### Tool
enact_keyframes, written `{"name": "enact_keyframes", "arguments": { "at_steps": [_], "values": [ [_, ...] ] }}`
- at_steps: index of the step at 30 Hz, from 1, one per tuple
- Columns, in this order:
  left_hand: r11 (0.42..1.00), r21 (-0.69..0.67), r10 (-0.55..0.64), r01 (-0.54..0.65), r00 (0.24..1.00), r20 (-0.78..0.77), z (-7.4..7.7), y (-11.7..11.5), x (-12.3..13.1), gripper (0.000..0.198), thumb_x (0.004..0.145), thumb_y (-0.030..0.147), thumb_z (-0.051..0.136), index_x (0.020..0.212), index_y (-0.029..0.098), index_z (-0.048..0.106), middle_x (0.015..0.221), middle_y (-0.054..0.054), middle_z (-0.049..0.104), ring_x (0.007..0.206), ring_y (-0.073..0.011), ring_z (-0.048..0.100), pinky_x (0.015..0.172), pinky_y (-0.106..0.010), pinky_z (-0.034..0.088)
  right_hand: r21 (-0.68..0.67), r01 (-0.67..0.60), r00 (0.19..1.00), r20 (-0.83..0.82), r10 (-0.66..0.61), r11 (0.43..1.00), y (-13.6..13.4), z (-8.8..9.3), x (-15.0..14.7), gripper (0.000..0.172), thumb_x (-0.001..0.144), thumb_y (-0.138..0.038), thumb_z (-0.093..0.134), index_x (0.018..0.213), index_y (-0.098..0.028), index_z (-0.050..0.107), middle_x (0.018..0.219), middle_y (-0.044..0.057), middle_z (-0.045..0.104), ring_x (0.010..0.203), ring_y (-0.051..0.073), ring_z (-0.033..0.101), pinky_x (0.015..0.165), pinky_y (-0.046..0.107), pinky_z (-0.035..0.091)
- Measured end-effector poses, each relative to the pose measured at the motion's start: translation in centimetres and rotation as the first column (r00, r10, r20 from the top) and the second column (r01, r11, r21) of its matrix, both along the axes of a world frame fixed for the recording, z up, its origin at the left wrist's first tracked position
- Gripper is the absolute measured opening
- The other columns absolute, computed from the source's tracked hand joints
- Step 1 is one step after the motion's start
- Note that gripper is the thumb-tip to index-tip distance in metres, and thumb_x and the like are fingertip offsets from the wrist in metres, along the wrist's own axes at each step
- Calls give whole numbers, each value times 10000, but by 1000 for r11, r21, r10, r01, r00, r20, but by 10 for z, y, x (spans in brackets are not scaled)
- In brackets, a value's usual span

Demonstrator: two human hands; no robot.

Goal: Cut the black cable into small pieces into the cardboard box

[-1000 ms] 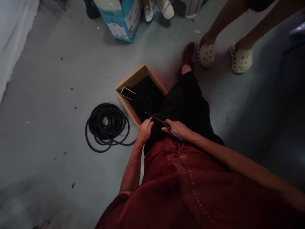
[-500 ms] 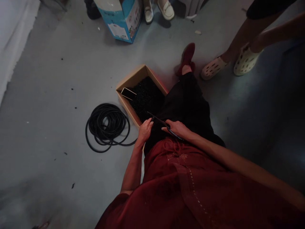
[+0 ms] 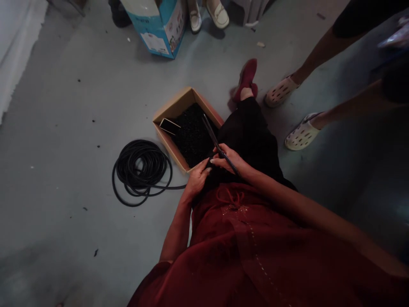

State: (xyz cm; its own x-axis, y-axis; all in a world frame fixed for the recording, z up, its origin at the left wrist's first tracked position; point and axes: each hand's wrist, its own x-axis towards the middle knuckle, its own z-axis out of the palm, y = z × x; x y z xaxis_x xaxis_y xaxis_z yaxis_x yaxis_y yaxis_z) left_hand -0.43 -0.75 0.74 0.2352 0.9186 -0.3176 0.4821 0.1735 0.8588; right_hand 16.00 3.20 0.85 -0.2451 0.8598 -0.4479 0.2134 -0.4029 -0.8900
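I sit on a grey floor with my hands over my lap. My right hand (image 3: 230,161) is closed on a long thin dark tool (image 3: 213,138), likely scissors, whose tip points up over the cardboard box (image 3: 175,104). My left hand (image 3: 197,179) is curled, its fingertips pinching the end of a black tube that I can barely make out, next to the tool. The box holds a heap of small black pieces (image 3: 193,135) and a phone (image 3: 169,126) in its left corner. A coil of black tubing (image 3: 140,169) lies on the floor left of the box, one strand trailing toward my left hand.
Another person's legs in cream perforated clogs (image 3: 302,134) stand close on the right. My own red shoe (image 3: 245,77) points away beyond the box. A blue and white carton (image 3: 158,26) and pale shoes (image 3: 217,13) are at the top. A white sheet (image 3: 14,47) lies far left.
My right hand swung the long tool from lying across my lap to pointing up over the box. My left hand closed in beside it. The other person's feet stepped right and nearer.
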Motion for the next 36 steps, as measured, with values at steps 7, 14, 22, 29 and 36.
{"name": "enact_keyframes", "arguments": {
  "at_steps": [7,14,22,29,36],
  "values": [
    [997,-62,60,-56,996,68,-5,-8,0,424,836,284,477,1251,198,467,1154,-70,596,1003,-176,581,884,-342,461,78,80,997,12,-82,994,7,0,-5,329,646,-273,562,949,-218,445,730,-45,518,609,100,501,551,219,416],
    [988,19,156,-155,987,-49,1,-7,-2,355,807,305,526,1145,202,552,1072,-44,635,931,-170,602,823,-314,492,51,61,997,39,-63,997,13,5,2,330,715,-341,542,1000,-207,445,735,-21,558,596,118,553,532,231,444],
    [968,86,240,-235,969,-54,3,-3,-8,337,823,315,506,1124,180,573,1124,-67,616,1043,-192,564,921,-345,448,15,-232,911,355,212,973,-21,19,39,382,816,-491,456,1108,-256,533,854,10,649,656,148,601,603,246,442],
    [972,82,225,-222,974,-29,2,-3,-7,360,824,361,503,1127,178,568,1132,-69,612,1047,-184,562,943,-345,431,-3,-383,830,438,345,924,-39,18,47,462,772,-490,524,1152,-229,499,1022,56,616,891,214,579,725,287,426],
    [968,86,240,-234,969,-55,2,-4,-9,369,829,384,484,1121,178,578,1129,-72,616,1030,-178,576,922,-326,446,-3,-432,824,405,396,902,-34,22,38,513,773,-511,524,1192,-219,479,1079,80,594,937,224,559,746,295,412]
  ]
}}
